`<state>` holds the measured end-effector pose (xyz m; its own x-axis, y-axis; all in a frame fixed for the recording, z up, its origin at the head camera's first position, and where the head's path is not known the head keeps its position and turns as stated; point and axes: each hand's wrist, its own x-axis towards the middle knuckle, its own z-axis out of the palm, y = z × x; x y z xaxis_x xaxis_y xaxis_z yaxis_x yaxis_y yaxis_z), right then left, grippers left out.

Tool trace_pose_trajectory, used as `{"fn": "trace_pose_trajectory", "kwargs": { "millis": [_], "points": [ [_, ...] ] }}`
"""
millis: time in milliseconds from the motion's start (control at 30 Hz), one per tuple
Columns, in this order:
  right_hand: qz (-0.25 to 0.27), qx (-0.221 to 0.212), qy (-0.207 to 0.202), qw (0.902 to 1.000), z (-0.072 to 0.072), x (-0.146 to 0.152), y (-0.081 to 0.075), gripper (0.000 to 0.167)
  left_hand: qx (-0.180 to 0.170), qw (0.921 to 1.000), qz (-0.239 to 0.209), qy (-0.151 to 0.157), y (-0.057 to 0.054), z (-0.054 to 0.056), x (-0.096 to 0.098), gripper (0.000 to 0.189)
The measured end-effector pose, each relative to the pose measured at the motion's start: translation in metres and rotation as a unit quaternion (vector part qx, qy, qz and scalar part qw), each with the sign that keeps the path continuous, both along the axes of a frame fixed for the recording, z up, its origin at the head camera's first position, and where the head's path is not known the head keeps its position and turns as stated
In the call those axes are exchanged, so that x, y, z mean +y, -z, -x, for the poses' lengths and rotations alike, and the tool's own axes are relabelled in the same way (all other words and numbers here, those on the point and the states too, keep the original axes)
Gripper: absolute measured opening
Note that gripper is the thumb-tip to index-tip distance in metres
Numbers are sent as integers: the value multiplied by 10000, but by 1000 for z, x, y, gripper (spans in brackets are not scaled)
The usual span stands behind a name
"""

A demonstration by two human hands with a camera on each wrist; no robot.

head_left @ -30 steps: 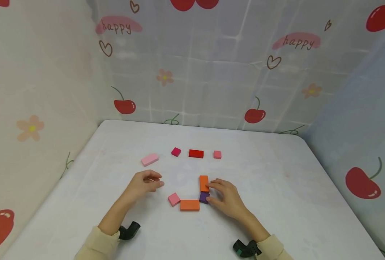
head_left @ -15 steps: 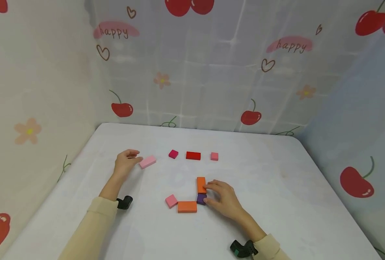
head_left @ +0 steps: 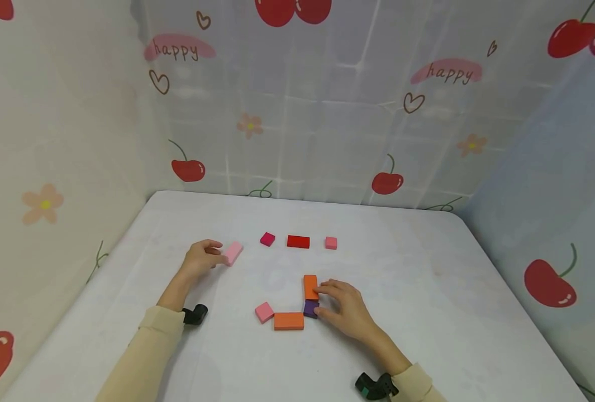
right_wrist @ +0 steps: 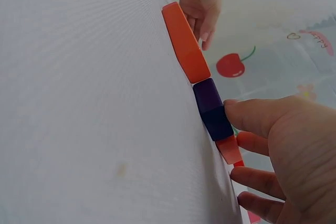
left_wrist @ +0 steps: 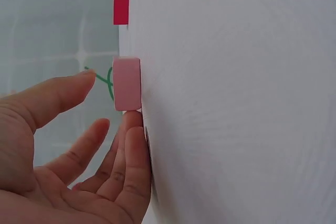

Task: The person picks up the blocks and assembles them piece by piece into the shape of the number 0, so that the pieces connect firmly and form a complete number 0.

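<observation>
In the head view my left hand (head_left: 203,259) is at a light pink block (head_left: 233,253). The left wrist view has fingertips against one end of that block (left_wrist: 127,83), the thumb apart from it. My right hand (head_left: 346,310) rests beside a purple cube (head_left: 311,309) and an orange block (head_left: 310,287) that meets it end-on. Its thumb touches the purple cube (right_wrist: 212,108) in the right wrist view. A second orange block (head_left: 289,321) lies crosswise by the cube, and a pink cube (head_left: 264,312) adjoins its left end.
Farther back on the white table (head_left: 408,268) lie a crimson cube (head_left: 267,239), a red block (head_left: 298,242) and a small pink cube (head_left: 331,243). Patterned curtains (head_left: 297,111) stand behind and at both sides.
My left hand went out to the light pink block, then came slightly right and nearer; the block turned to a steeper angle. The right hand stayed by the purple cube. The head view shifted slightly.
</observation>
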<state>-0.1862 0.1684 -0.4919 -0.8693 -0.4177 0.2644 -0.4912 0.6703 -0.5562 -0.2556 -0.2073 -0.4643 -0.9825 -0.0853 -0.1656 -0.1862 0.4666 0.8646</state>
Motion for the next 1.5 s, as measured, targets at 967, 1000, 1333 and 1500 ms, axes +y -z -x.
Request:
{"fn": "trace_pose_trajectory", "kwargs": {
  "millis": [967,1000,1333,1500],
  "points": [
    [47,-223,30,9997,-1,-1,-2,39,-206,9891,363,1409,6,29,-6,64],
    [40,-230,36,9997,-1,-1,-2,40,-195,9892,375,1403,6,29,-6,63],
    [53,-238,47,9997,0,0,-3,39,-265,9829,587,1725,2,33,-1,74],
    [71,-250,38,9997,0,0,-3,39,-355,9824,695,1696,-1,30,3,64]
  ]
}}
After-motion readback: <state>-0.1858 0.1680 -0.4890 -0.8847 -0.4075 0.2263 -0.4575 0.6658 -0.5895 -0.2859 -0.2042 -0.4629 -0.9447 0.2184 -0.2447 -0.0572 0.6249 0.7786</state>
